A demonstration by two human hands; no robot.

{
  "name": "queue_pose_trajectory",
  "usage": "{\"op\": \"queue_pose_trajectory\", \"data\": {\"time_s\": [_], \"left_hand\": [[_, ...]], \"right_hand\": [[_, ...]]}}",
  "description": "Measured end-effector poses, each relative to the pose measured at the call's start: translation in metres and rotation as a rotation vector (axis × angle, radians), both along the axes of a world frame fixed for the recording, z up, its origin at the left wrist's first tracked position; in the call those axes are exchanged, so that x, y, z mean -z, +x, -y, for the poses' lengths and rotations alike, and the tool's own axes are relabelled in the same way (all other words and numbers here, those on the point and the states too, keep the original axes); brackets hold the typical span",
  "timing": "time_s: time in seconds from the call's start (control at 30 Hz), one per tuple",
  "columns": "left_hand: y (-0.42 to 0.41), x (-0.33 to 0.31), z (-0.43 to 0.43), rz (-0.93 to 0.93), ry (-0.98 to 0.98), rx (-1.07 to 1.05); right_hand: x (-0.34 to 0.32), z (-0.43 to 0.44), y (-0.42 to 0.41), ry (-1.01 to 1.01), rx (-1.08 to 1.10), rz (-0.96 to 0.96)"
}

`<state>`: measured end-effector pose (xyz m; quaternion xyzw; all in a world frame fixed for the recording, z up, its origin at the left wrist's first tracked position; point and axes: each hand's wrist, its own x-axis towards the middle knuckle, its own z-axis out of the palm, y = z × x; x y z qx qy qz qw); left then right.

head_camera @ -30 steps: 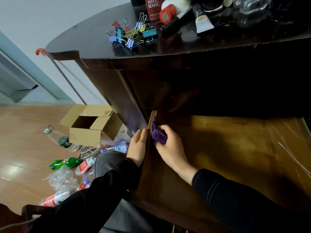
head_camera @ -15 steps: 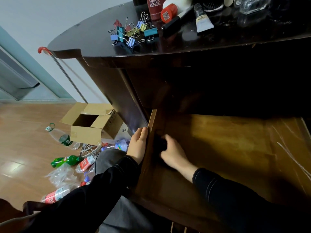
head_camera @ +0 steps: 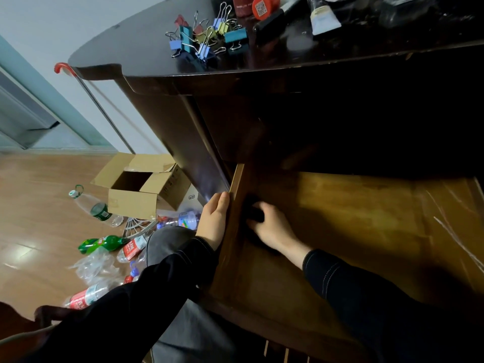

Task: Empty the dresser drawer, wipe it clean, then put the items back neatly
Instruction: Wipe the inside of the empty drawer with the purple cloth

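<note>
The dresser drawer is pulled out, its bare wooden bottom showing. My right hand is inside at the drawer's left side, gripping a dark purple cloth pressed against the inner left wall; the cloth is in shadow and mostly hidden by my fingers. My left hand rests with straight fingers on the outside of the drawer's left wall. The removed items lie on the dresser top: several coloured binder clips, a red-capped bottle, a black marker and a white tube.
On the wooden floor at the left are an open cardboard box, several plastic bottles, crumpled clear plastic and a white wire fan guard. A metal pole with a red hook leans by the wall. My knee is beside the drawer.
My right hand has slid the cloth down from the top edge of the drawer's left wall into the shadowed inner corner. My left hand has stayed on the outer wall.
</note>
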<state>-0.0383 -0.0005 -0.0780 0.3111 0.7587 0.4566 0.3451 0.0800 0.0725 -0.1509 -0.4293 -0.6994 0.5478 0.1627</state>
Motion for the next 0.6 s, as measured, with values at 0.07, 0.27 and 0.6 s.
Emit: {"op": "queue_pose_trajectory", "data": {"time_s": [0.07,0.27,0.6], "left_hand": [[0.0,-0.001,0.0,-0.006,-0.004,0.006],[0.002,-0.001,0.001,-0.032,0.016,-0.033],[0.002,0.002,-0.001,-0.009,0.012,-0.046]], "right_hand": [[0.003,0.006,0.008,0.028,-0.057,0.017],[-0.033,0.0,0.01,0.022,0.024,-0.256],[-0.029,0.008,0.015,0.083,-0.067,-0.161]]}}
